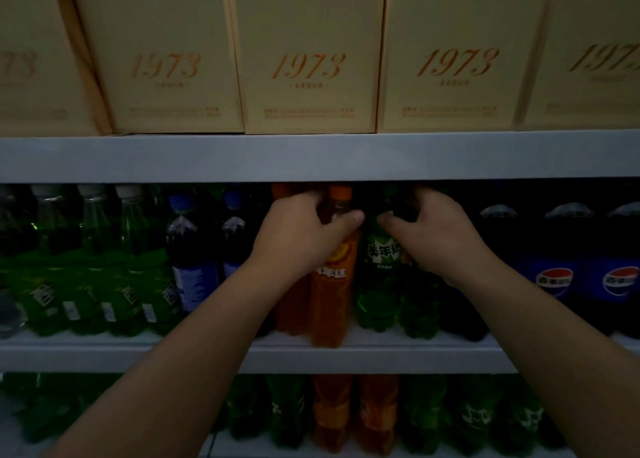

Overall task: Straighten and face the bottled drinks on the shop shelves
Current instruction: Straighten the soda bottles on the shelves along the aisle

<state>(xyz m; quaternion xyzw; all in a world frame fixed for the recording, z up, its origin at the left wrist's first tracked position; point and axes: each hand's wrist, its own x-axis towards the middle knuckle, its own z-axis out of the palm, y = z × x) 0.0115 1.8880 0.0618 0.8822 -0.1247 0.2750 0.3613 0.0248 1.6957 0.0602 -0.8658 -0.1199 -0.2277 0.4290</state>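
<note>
Bottled drinks fill the middle shelf (381, 357), and you have two of them in hand near its centre. Your left grip (298, 236) is curled round the neck of the orange bottle (330, 295), thumb laid across the front; your right grip (438, 237) is curled over the top of the green bottle (375, 284) just beside it, thumb on the neck, though the gloom hides its fingertips. Risks, from the left: your left forearm crosses in front of the blue-label bottles (194, 277), so a careless elbow could knock them askew. The orange bottle stands at the very lip of the shelf, ahead of its row, and held high by the neck it could tip forward and fall if you pull rather than turn. The two bottles look to be touching, so twisting one may drag the other's label round. Their caps sit close under the upper shelf (104, 158); lifting would likely knock it. Writing: the tan boxes (308, 24) above read "1973"; the white-capped bottles (128, 249) at far left show a white character too blurred to read; the orange label is partly covered; the green one reads "美年达"; the cola bottles (554, 249) at right carry the Pepsi roundel.
</note>
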